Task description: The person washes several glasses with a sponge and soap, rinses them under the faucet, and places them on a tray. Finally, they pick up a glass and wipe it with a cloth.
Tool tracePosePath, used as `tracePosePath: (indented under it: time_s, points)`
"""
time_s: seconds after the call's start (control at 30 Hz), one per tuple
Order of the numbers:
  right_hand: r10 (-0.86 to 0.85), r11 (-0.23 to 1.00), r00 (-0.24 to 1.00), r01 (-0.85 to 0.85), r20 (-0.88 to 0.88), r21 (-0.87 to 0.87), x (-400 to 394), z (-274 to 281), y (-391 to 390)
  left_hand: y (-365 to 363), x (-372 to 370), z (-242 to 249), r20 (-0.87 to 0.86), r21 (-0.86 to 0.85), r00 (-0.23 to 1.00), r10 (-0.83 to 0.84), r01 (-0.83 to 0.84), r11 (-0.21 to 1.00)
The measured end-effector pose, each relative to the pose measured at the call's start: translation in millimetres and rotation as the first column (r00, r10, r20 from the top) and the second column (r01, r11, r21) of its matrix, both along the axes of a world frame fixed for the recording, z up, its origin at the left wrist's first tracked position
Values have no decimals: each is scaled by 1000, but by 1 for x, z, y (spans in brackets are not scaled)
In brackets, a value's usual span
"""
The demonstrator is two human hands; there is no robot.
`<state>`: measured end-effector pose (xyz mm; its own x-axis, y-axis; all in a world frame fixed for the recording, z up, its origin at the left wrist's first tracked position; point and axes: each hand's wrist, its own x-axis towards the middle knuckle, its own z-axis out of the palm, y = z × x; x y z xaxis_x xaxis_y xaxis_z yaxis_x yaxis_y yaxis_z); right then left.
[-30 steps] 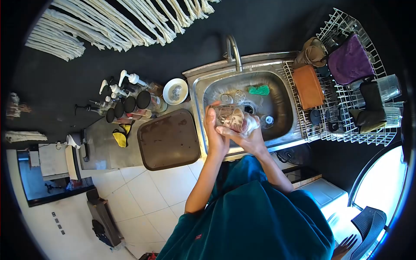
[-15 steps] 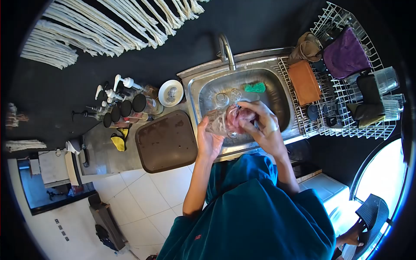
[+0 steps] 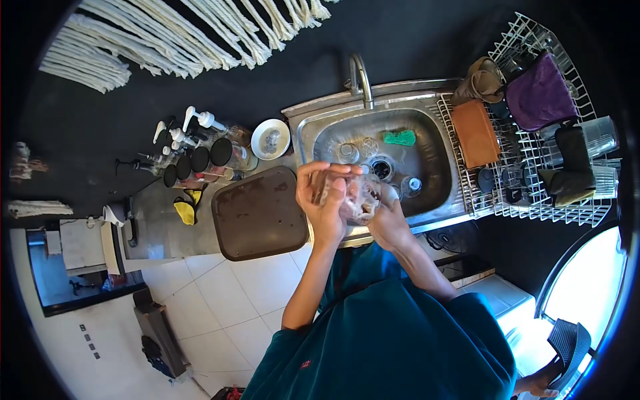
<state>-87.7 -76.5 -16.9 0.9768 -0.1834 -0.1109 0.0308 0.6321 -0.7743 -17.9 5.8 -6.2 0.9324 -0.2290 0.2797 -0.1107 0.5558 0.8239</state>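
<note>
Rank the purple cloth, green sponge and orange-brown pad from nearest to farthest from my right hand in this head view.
From your right hand:
1. Green sponge, in the sink, toward its back.
2. Orange-brown pad, on the rack just right of the sink.
3. Purple cloth, farther right, on the rack.

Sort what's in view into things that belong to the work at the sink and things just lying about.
Likely part of it:
- soapy glass, between left hand and right hand
- sink
- other glasses in the sink
- green sponge
- tap

Seemingly just lying about:
- yellow-and-black cloth
- lidded jars
- purple cloth
</note>
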Motion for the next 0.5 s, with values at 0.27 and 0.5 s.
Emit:
tracePosePath:
  time_s: [0.27,0.5]
  points:
    - [-353,879,932,360,80,-314,-5,0,21,-2,-5,12,-433,-1,896,-99,109,994]
    - [-405,598,910,337,88,-727,-7,4,12,-5,-14,2,-338,-131,939,-57,13,991]
